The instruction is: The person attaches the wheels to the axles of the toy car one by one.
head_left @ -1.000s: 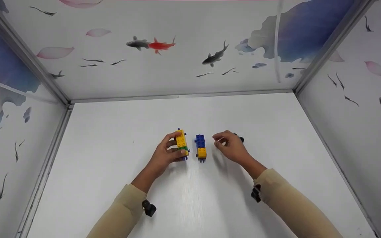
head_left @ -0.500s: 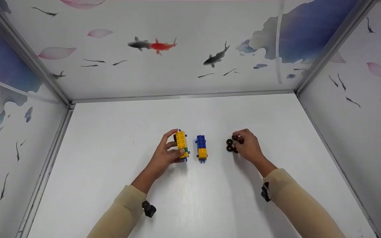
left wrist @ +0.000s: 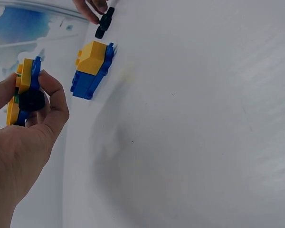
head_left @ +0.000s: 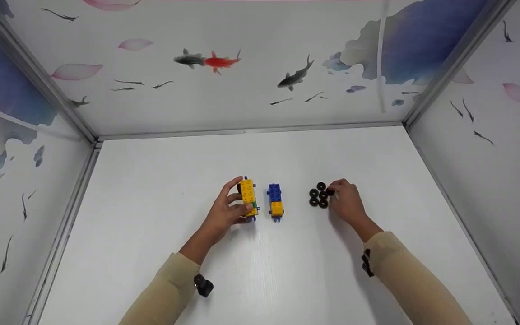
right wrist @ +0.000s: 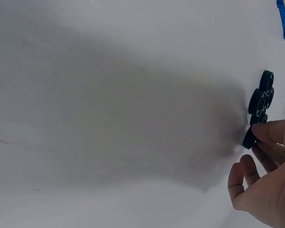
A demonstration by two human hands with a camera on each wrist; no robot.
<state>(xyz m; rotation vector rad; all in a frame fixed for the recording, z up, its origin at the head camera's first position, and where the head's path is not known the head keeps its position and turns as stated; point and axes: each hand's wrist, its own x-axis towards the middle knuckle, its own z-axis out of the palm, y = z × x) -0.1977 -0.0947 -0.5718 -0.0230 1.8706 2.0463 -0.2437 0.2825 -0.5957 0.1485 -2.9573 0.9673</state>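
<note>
My left hand (head_left: pixel 226 208) grips a toy vehicle (head_left: pixel 247 191) of yellow bricks, with some green, on a blue wheeled base. In the left wrist view a black wheel (left wrist: pixel 32 100) sits on that vehicle's side, between thumb and fingers. Just right of it in the head view, a second toy vehicle (head_left: pixel 275 198) stands on the table, blue with a yellow brick at its near end and bare blue axle stubs. My right hand (head_left: pixel 348 201) pinches one black wheel (right wrist: pixel 250 137) between thumb and finger, at the edge of a cluster of several black wheels (head_left: pixel 314 201).
The white tabletop (head_left: pixel 174 171) is bounded by a printed back wall (head_left: pixel 242 99) with fish drawings and by side walls. Metal rails (head_left: pixel 251 132) run along the joins. A dark wrist camera (head_left: pixel 203 285) is strapped to the left sleeve.
My right hand has moved right, away from beside the blue vehicle to the wheel cluster, and now pinches a wheel at its right edge. The left hand stays nearly still with its vehicle.
</note>
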